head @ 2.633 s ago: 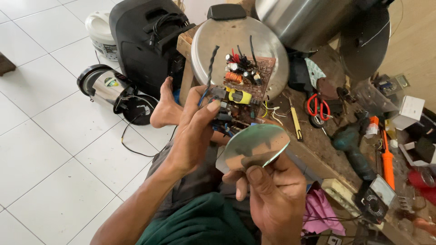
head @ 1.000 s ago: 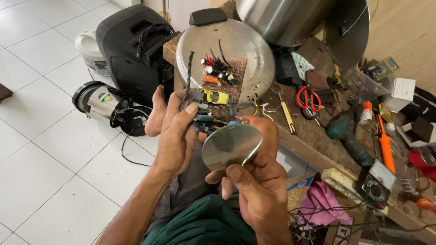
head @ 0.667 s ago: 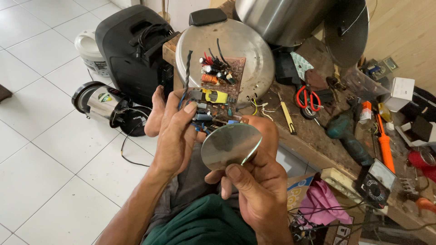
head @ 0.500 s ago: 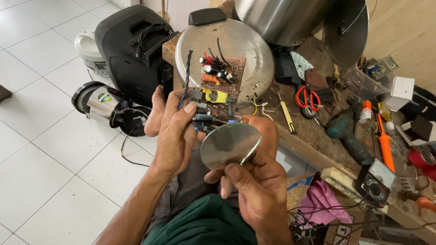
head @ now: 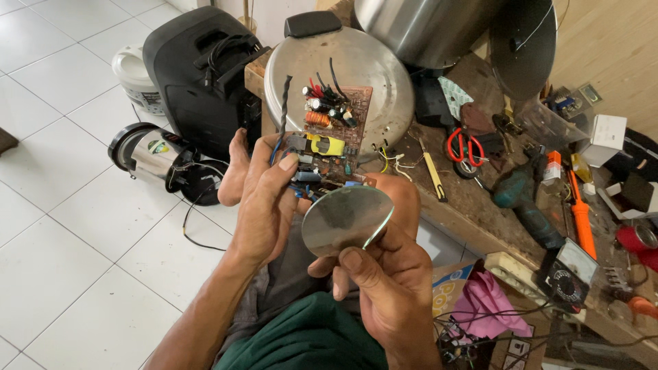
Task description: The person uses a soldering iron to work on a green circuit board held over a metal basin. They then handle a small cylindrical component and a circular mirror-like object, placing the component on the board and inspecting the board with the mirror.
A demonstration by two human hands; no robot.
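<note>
The left hand [head: 264, 205] has its grip closed on a brown circuit board [head: 327, 137]: the thumb lies flat across the near edge of the board, and the remaining fingers wrap behind it, out of sight. The board is held upright above the person's knee, in front of a round metal lid [head: 373, 68] that leans at the edge of the tabletop [head: 473, 199]. Board components face the camera: a yellow block, a copper coil, dark capacitors, and loose black and red wires.

The right hand [head: 387, 291] has its grip closed on a round glass disc [head: 346, 219]. The thumb presses the near face at the lower rim; the fingers support the far side. The disc is tilted and sits just below the board, its upper rim overlapping the board's lower edge in this view; whether they touch cannot be determined.

On the tabletop, well apart from both hands, lie red-handled scissors [head: 462, 145] and a teal power drill [head: 524, 205].
</note>
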